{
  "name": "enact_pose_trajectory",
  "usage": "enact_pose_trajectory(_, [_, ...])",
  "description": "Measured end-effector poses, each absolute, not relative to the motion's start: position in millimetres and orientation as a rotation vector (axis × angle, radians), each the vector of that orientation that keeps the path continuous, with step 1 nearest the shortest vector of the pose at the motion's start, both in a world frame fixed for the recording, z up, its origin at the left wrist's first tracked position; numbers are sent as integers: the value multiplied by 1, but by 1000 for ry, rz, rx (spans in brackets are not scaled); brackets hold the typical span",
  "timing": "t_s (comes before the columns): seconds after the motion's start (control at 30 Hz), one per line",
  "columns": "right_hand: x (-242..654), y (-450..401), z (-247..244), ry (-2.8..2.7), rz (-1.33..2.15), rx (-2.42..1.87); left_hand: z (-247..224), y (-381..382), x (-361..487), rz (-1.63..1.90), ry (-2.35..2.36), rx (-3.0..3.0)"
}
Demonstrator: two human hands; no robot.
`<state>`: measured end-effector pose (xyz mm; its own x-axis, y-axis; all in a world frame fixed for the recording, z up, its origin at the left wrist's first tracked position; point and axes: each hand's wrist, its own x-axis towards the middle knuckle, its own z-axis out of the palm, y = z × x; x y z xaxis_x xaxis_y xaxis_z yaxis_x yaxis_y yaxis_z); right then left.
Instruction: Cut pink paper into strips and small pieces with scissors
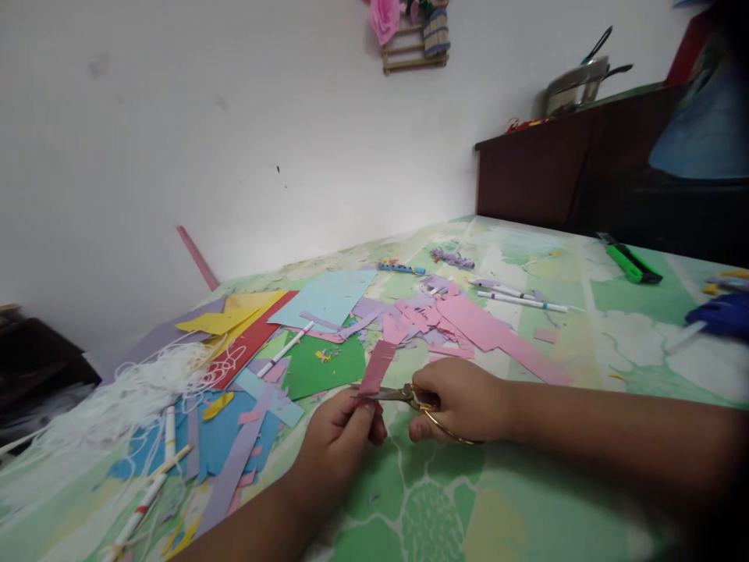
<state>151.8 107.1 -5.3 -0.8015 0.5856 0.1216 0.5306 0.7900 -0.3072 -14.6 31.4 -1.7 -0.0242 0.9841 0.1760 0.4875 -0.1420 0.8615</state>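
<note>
Between the thumb and fingers of my left hand (342,429) is the lower end of a pink paper strip (378,367), which stands up with small cuts along its right edge. My right hand (465,402) is closed around the gold handles of a pair of scissors (398,394). The blades point left and lie across the strip just above my left fingertips. Pink paper scraps (468,316) lie behind the strip. A green paper sheet (324,363) is on the table to the left of it.
White string (140,390) is heaped at left over coloured paper. Light blue paper (324,297) lies further back. White sticks (520,300) and a green utility knife (632,261) are at right. Behind stand a wall and a dark cabinet (532,172) with a pot (576,86) on top.
</note>
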Motion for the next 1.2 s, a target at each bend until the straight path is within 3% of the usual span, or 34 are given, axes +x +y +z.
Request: enact_pose_trajectory(1.2, [151, 107, -4, -2790, 369, -912, -5, 33, -17, 1167, 1526, 1620])
